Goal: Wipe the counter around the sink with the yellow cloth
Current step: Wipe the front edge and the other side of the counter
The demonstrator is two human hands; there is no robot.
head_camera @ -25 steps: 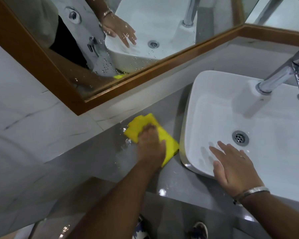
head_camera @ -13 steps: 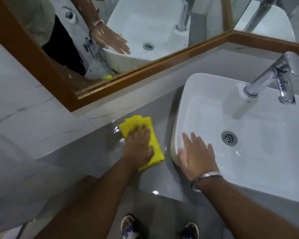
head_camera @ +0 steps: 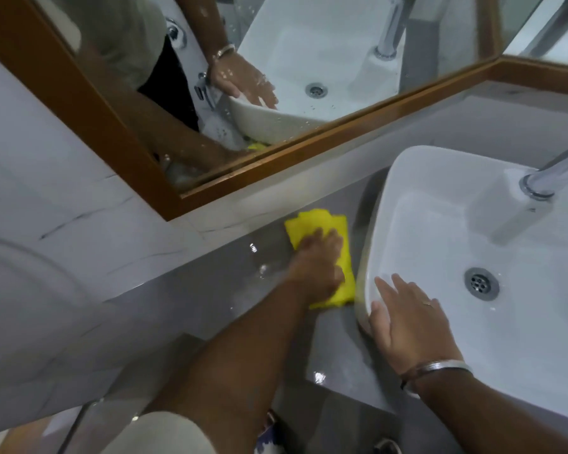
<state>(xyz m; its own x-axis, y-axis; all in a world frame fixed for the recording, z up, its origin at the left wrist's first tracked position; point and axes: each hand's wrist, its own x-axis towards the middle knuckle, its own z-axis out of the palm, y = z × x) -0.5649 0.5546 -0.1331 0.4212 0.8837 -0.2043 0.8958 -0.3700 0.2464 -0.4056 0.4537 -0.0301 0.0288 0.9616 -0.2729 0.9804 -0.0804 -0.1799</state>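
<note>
A folded yellow cloth (head_camera: pixel 312 224) lies flat on the grey counter (head_camera: pixel 210 283), just left of the white sink (head_camera: pixel 407 178). My left hand (head_camera: pixel 318 267) presses down on the cloth, palm flat, covering its middle. My right hand (head_camera: pixel 407 319) rests with fingers spread on the sink's near left corner, holding nothing. It wears a ring and a metal bangle at the wrist. The sink's drain (head_camera: pixel 481 283) and part of the chrome tap (head_camera: pixel 551 175) show at the right.
A wood-framed mirror (head_camera: pixel 191 191) hangs on the marble wall (head_camera: pixel 63 208) behind the counter and reflects my hands and the sink. Water drops glisten on the counter left of the cloth. The counter's front edge runs below my arms; my shoes show beneath.
My left hand has slid the cloth right, close against the sink's left side. My right hand stays on the sink's near left corner, after moving there from inside the basin.
</note>
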